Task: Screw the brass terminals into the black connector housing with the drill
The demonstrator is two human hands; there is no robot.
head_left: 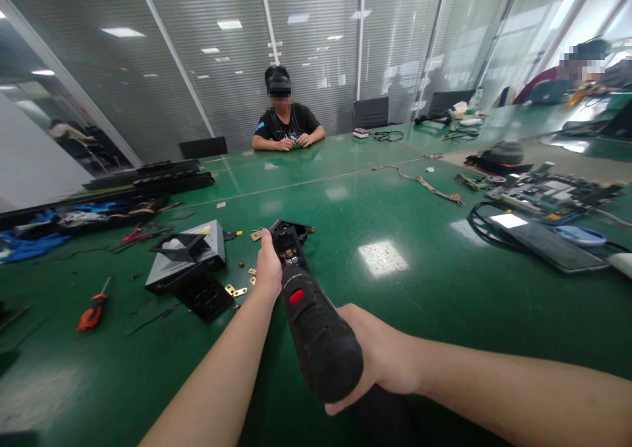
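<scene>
A black cordless drill [320, 338] with a red switch fills the middle foreground, its handle gripped by my right hand [370, 351]. The drill's front end points away from me at a black plastic housing [290, 241] with metal parts inside. Along the housing's left side my left hand [269, 266] is closed on it, thumb up; its other fingers are mostly hidden. Whether the bit touches a screw is hidden behind the drill. Several small brass-coloured plates [239, 291] lie just left of my left hand, near a black plastic piece [202, 295].
A grey metal box [190, 253] stands left, with an orange screwdriver [93, 312] nearer me and red-handled pliers [141, 233] behind. Circuit boards [548, 193], a cabled dark flat device [548, 239] and a cord [424, 182] lie right. A person [289, 121] sits opposite.
</scene>
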